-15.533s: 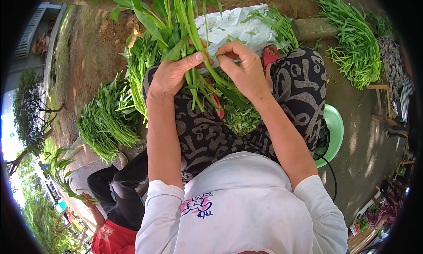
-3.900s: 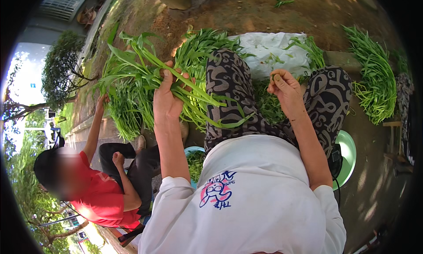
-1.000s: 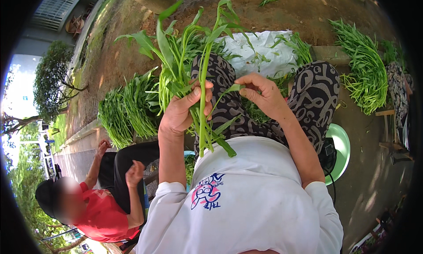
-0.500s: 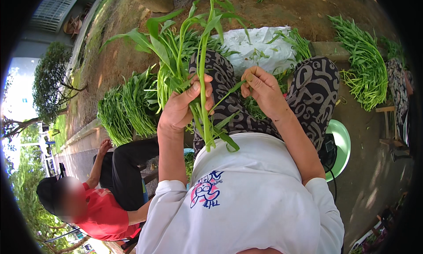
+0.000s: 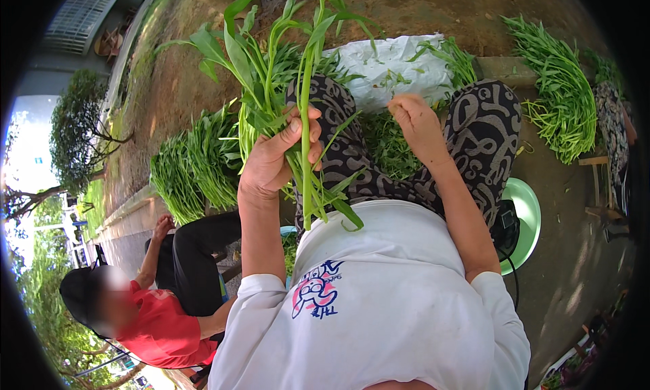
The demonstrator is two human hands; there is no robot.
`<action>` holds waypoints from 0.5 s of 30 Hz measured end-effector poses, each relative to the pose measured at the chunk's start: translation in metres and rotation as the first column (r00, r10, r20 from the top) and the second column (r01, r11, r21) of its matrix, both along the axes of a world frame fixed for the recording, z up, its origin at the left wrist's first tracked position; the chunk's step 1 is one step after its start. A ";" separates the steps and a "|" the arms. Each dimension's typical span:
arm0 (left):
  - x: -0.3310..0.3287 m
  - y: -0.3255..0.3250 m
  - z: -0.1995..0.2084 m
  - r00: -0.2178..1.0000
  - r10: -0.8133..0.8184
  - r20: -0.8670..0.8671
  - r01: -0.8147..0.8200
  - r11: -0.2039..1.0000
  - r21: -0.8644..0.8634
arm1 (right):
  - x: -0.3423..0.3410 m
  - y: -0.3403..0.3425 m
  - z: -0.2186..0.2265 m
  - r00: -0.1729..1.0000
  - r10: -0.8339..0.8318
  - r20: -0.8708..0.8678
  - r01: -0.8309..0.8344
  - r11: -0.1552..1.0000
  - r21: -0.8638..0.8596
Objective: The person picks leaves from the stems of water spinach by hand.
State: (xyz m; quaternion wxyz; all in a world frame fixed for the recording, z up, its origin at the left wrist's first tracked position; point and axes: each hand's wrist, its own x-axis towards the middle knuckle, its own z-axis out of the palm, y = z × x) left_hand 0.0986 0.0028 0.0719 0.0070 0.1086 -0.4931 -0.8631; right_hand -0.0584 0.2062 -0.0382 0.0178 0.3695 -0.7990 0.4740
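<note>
My left hand [image 5: 274,156] is wrapped round a small bunch of long-leaved green stems [image 5: 307,183] that look like water spinach. Their leafy tops fan out beyond the hand, and the stem ends point back toward my white shirt. One slim leaf [image 5: 344,131] sticks out to the right of the bunch. My right hand [image 5: 421,129] hovers apart from it, near my right knee, fingers curled in and their tips blurred. Whatever may be between them is hidden. Loose picked greens [image 5: 391,146] lie in a heap between my legs, below the right hand.
A white sack [image 5: 379,68] with scattered leaves lies beyond my knees. Heaps of stems stand at left [image 5: 193,160] and far right [image 5: 558,95]. A light green basin [image 5: 527,221] sits by my right hip. A person in a red shirt [image 5: 166,332] sits at left.
My right hand has left the slim leaf and moved slightly right, its fingers curling. That leaf now points more upward. My left hand still grips the bunch, shifted slightly left.
</note>
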 end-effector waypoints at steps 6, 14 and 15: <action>-0.005 0.005 0.001 0.999 -0.005 0.040 0.005 1.000 -0.006 | 0.027 -0.012 0.053 0.967 0.235 0.097 -0.182 0.906 -0.383; -0.006 0.007 0.004 0.999 0.008 0.050 -0.007 1.000 -0.022 | 0.034 -0.010 0.052 0.915 0.334 0.225 -0.245 0.905 -0.348; -0.006 0.007 0.004 0.999 0.010 0.047 -0.009 1.000 -0.022 | 0.034 -0.009 0.051 0.889 0.358 0.285 -0.237 0.893 -0.382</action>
